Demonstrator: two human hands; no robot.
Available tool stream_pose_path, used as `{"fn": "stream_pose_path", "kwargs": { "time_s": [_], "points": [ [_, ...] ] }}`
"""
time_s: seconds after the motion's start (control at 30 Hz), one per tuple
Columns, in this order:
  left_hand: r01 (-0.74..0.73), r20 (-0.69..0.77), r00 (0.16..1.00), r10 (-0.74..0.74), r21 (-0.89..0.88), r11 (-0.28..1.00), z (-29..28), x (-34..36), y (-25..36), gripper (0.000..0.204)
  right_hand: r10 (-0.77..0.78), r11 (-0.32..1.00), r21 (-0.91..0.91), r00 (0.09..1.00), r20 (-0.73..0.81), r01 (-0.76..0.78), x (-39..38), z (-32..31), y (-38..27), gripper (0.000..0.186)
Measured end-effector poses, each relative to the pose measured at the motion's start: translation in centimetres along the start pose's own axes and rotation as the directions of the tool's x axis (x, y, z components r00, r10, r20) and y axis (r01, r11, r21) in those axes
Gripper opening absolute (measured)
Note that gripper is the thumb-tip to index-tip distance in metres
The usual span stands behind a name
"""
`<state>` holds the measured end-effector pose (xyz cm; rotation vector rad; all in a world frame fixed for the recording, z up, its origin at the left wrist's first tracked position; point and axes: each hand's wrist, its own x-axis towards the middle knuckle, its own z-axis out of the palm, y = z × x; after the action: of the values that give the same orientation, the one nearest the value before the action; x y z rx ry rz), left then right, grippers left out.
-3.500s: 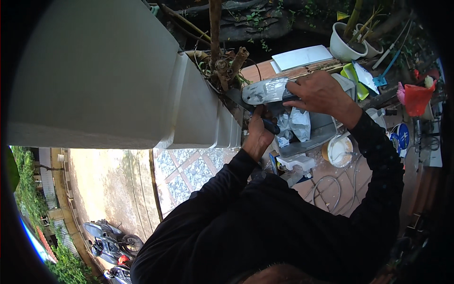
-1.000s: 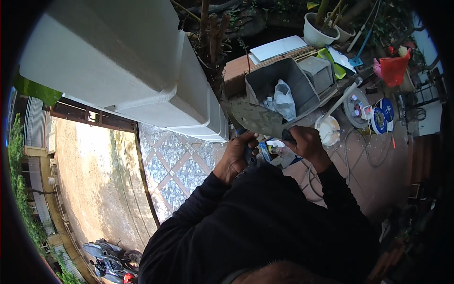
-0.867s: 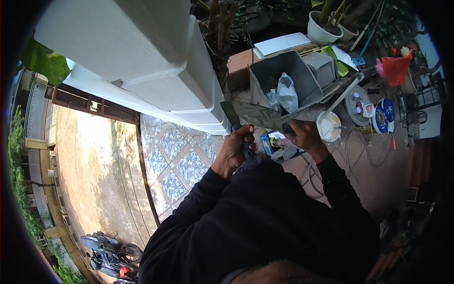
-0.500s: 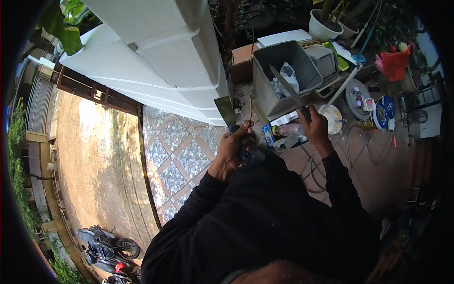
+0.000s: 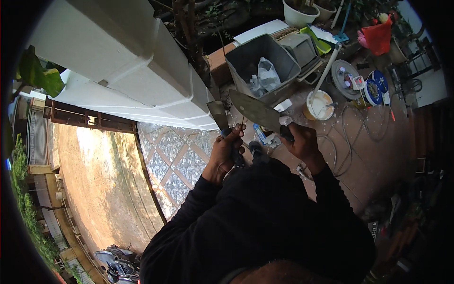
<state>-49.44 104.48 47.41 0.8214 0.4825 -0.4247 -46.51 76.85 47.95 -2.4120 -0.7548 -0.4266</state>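
In my left hand point(image 5: 226, 152), which is closed round the handle, a putty knife point(image 5: 218, 115) points up and away, its flat metal blade against the pillar's foot in view. A thin brown stick point(image 5: 243, 121) shows at that hand's fingertips; whether it is held I cannot tell. My right hand point(image 5: 302, 143) grips the dark handle of a trowel-like tool, whose long, broad grey blade point(image 5: 255, 110) slants toward the left hand. The blade's tip is near the putty knife, and I cannot tell whether they touch.
A white pillar point(image 5: 142, 71) rises at left. Beyond my hands stand a grey bin point(image 5: 241, 61) holding clear plastic, and a bucket point(image 5: 318, 106) with pale paste and a pole. Right of these are a round grey lid point(image 5: 344, 78), a blue-rimmed tub point(image 5: 372, 92) and a coiled hose point(image 5: 347, 137).
The right hand has moved left and down, turning its blade broad side to view and bringing it close to the putty knife. My view has shifted, so the surroundings appear further left.
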Motion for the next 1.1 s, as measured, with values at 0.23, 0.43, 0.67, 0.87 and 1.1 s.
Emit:
{"fn": "stream_pose_path", "kwargs": {
  "time_s": [0.23, 0.43, 0.67, 0.87, 1.1],
  "points": [
    [0.134, 0.083, 0.989, -0.123, -0.143, 0.981, 3.0, 0.7, -0.1, 0.016, 0.393, 0.916, -0.076, 0.919, -0.016, -0.393, -0.1, 0.5, 3.2, 0.024],
    [0.164, 0.168, 0.978, -0.123, -0.263, 0.951, 1.3, 1.8, -1.9, 0.018, -0.107, 0.991, 0.081, 0.993, 0.048, 0.103, -0.9, 0.7, 1.3, 0.028],
    [0.147, 0.062, 0.989, -0.133, -0.394, 0.907, 2.1, 0.8, -1.8, 0.019, 0.101, 0.986, 0.133, 0.995, 0.016, -0.102, -1.2, 1.1, 1.6, 0.03],
    [0.098, 0.04, 0.995, -0.089, -0.4, 0.911, 2.1, 0.0, -1.9, 0.016, 0.125, 0.991, -0.047, 0.991, 0.046, -0.123, -1.5, 2.6, 2.6, 0.033],
    [0.155, 0.098, 0.987, -0.125, -0.442, 0.883, 0.4, -0.2, -2.6, 0.022, -0.126, 0.992, -0.022, 0.99, 0.068, 0.128, -2.1, 1.7, 0.4, 0.03]
  ]
}}
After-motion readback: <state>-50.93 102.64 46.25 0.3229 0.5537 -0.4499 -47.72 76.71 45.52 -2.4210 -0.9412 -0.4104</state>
